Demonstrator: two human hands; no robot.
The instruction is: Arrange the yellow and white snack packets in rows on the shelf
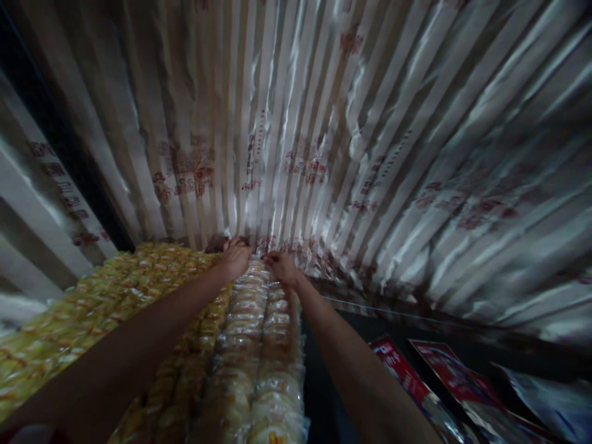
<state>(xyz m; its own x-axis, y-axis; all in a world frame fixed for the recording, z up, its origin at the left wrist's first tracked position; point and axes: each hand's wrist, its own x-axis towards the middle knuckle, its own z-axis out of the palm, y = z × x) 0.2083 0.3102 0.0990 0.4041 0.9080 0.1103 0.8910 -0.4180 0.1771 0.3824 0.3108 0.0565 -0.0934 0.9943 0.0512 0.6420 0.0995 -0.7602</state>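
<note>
Both arms reach to the far end of two rows of pale, round, clear-wrapped food packs (245, 327), which look like cakes or crackers standing on edge. My left hand (237, 257) bends its fingers at the left side of the farthest pack, close to the back wall. Just across from it, my right hand (281, 265) has its fingers curled in against the same end pack. The hands are slightly apart, with clear plastic wrap between them. Dim light and blur hide the exact fingertip contact.
Yellow-wrapped packs (115, 296) fill the left side in tight rows. A corrugated, foil-like sheet wall (287, 123) with red print rises behind. At lower right, red printed bags (444, 364) lie on a dark surface (342, 333). A dark post (69, 129) stands left.
</note>
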